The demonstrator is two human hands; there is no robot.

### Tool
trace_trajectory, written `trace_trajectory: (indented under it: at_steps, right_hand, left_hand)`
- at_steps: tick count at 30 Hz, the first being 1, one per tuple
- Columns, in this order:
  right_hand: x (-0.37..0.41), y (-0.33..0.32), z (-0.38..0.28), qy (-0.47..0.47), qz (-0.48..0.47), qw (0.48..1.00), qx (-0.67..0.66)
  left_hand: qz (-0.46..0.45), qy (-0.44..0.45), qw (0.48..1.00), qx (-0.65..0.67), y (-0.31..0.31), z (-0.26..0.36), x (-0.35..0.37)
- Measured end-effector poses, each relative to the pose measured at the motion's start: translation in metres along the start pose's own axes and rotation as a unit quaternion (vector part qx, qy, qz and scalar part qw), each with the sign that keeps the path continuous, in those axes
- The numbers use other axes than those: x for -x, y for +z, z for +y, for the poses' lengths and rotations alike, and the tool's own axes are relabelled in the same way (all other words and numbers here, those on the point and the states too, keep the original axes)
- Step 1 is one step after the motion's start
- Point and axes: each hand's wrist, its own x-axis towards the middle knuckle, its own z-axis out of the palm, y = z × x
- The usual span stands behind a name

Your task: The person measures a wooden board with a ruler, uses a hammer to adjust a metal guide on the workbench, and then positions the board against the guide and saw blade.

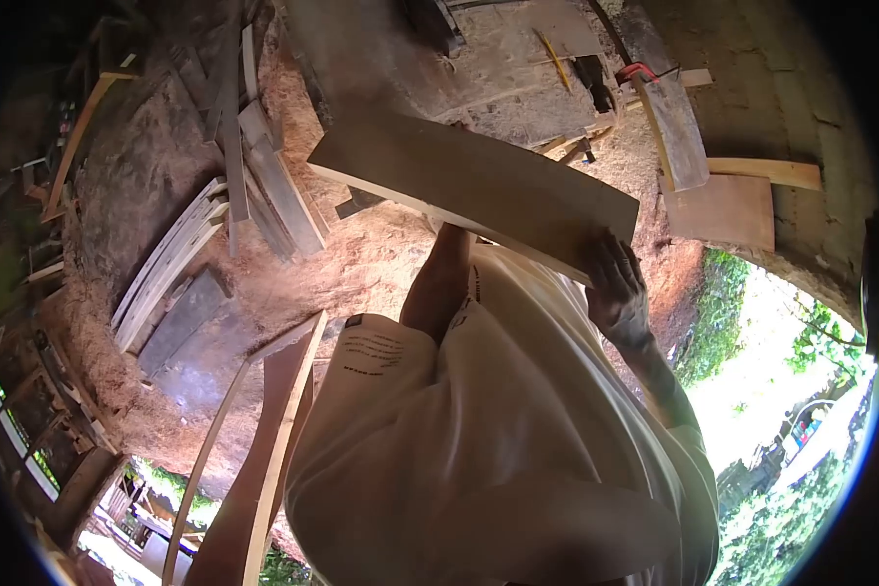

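Note:
A long, flat wooden board is held up in front of my body, slanting down to the right, with its pale narrow edge towards me. My right hand grips the board's right end, fingers lying over the face and near edge. From the white clothing a forearm reaches up beneath the middle of the board. My left hand is mostly hidden there; what look like its fingertips show at the far edge.
Stacked curved wooden strips and planks lie on the dusty ground at left. A pencil-like yellow stick, a red clamp and a hammer are on the far work surface. A curved wooden frame stands at lower left.

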Motion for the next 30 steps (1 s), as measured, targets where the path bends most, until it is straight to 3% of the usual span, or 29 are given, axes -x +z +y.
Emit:
trace_trajectory:
  at_steps: [2,8,11,13,14,15,17,18,20,24,28,30]
  right_hand:
    - [0.001,0.008,0.005,0.011,0.023,1.000,0.009]
    - [-0.030,0.044,0.041,0.008,0.084,0.996,-0.006]
    - [-0.086,0.064,0.060,-0.083,0.121,0.980,-0.134]
    - [-0.114,0.080,0.080,-0.108,0.080,0.958,-0.254]
    - [-0.127,0.087,0.086,-0.108,0.032,0.947,-0.300]
    - [-0.142,0.094,0.089,-0.112,-0.018,0.932,-0.346]
    - [-0.175,0.122,0.094,-0.133,-0.080,0.909,-0.387]
    - [-0.186,0.123,0.086,-0.115,-0.103,0.901,-0.404]
    - [-0.209,0.170,0.085,-0.159,-0.076,0.915,-0.364]
    - [-0.226,0.220,0.070,-0.169,-0.067,0.935,-0.304]
    - [-0.231,0.234,0.073,-0.059,0.020,0.950,-0.306]
    - [-0.232,0.205,0.069,0.032,0.034,0.893,-0.447]
  left_hand:
    - [0.025,0.067,0.991,-0.111,-0.003,-0.003,0.003]
    - [0.069,0.160,0.951,-0.255,-0.046,0.033,-0.027]
    - [0.095,0.258,0.882,-0.383,-0.090,0.093,-0.040]
    - [0.124,0.321,0.814,-0.468,-0.135,0.141,-0.041]
    - [0.136,0.336,0.809,-0.462,-0.155,0.166,-0.038]
    - [0.124,0.327,0.878,-0.328,-0.178,0.184,-0.032]
    - [0.093,0.291,0.951,-0.041,-0.218,0.221,-0.022]
    - [0.076,0.257,0.958,0.102,-0.234,0.238,-0.008]
    - [0.040,0.181,0.905,0.383,-0.252,0.261,0.012]
    - [0.331,0.140,0.901,0.244,-0.222,0.272,0.035]
    - [0.385,0.170,0.874,0.242,-0.173,0.272,0.053]
    - [0.398,0.188,0.865,0.241,-0.146,0.267,0.055]
